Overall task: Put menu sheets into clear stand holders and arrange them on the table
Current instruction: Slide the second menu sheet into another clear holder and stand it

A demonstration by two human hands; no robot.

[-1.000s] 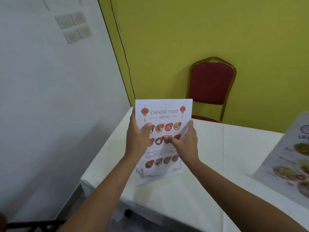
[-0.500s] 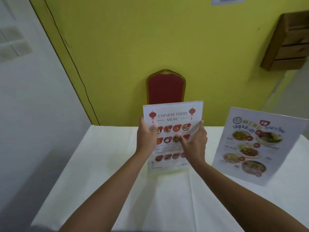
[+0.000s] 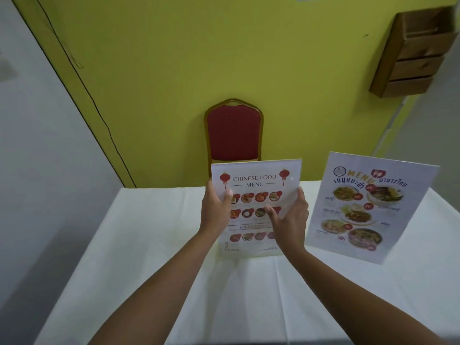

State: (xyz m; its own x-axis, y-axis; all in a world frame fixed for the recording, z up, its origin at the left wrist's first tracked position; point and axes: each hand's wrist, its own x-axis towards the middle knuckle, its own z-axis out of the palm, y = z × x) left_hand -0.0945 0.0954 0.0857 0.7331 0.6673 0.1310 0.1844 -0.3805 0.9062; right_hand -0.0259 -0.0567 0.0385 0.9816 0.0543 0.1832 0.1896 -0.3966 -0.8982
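2 menus are up: the Thai menu stand stands on the white tablecloth at right, and beside it the left hand and right hand clasp the Chinese Food menu holder by its side edges, base apparently touching down, final squaring likely left

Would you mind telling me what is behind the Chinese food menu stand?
Behind the Chinese food menu stand stands a red chair against the yellow wall. Only its backrest shows; the stand and the table cover its seat and legs.
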